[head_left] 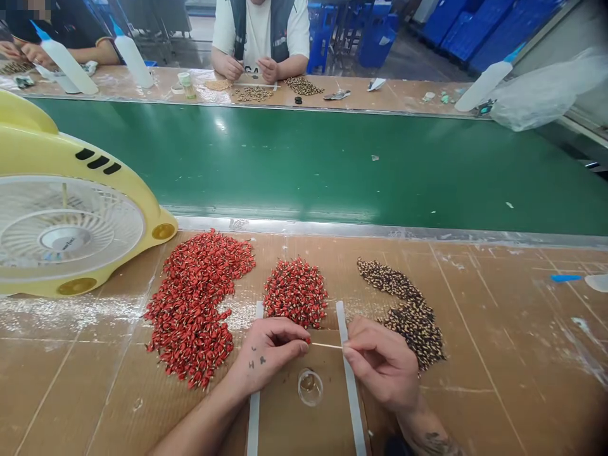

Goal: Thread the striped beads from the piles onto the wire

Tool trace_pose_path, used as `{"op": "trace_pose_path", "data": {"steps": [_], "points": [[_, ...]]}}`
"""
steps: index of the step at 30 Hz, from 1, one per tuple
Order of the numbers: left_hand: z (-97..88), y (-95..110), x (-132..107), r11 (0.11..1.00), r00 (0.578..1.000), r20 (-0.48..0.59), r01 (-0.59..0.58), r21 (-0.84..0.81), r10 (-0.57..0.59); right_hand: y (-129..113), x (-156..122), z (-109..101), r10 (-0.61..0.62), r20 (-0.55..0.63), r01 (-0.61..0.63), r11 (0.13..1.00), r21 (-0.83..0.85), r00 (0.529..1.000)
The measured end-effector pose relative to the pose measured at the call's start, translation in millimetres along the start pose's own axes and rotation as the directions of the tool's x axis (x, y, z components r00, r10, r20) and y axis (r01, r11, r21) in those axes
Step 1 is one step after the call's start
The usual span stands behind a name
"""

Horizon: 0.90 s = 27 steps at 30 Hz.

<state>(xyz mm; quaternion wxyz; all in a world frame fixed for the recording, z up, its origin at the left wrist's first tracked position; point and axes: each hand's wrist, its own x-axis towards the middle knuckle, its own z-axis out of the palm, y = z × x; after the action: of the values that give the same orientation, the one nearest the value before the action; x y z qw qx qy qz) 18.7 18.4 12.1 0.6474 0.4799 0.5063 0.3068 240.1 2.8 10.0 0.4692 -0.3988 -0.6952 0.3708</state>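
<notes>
My left hand (275, 351) pinches a small red piece (308, 341) between thumb and fingertips. A thin pale stick (327, 346) runs from that piece to my right hand (382, 361), whose thumb and forefinger are closed on its other end. Below them, a small clear round cup (310, 387) sits on a brown board edged by two white strips (351, 386). Just beyond my hands lies a small heap of red pieces (295, 291). A larger heap of red pieces (199, 304) spreads at left, and a curved heap of dark-and-gold pieces (413, 310) lies behind my right hand.
A yellow fan (109, 190) stands at the left. Past the cardboard-covered table (475, 304) runs a green belt (332, 171). Across it, a person (261, 38) handles small pieces, with another person at far left. White bottles (487, 85) stand there. A blue-handled tool (565, 277) lies at right.
</notes>
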Motion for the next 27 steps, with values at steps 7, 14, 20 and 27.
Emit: {"op": "trace_pose_path", "data": {"steps": [7, 14, 20, 27], "points": [[1.4, -2.0, -2.7, 1.000, 1.000, 0.021, -0.001, -0.017, 0.001, -1.9, 2.4, 1.0, -0.004, 0.034, 0.005, 1.000, -0.019, 0.999], [4.1, -7.8, -3.9, 0.976, 0.990, 0.017, -0.144, 0.165, 0.143, -0.4, 1.3, 1.8, 0.093, 0.028, -0.089, 0.988, -0.123, 0.995], [5.8, -5.9, -5.5, 0.920, 0.966, 0.063, -0.259, 0.295, 0.252, -2.0, 4.0, 0.6, 0.073, 0.020, -0.068, 0.983, -0.170, 0.997], [3.0, -9.0, -2.3, 0.971, 0.987, 0.002, -0.161, 0.175, 0.163, -7.9, 6.9, 2.9, -0.025, 0.249, 0.057, 0.991, -0.123, 0.968]]}}
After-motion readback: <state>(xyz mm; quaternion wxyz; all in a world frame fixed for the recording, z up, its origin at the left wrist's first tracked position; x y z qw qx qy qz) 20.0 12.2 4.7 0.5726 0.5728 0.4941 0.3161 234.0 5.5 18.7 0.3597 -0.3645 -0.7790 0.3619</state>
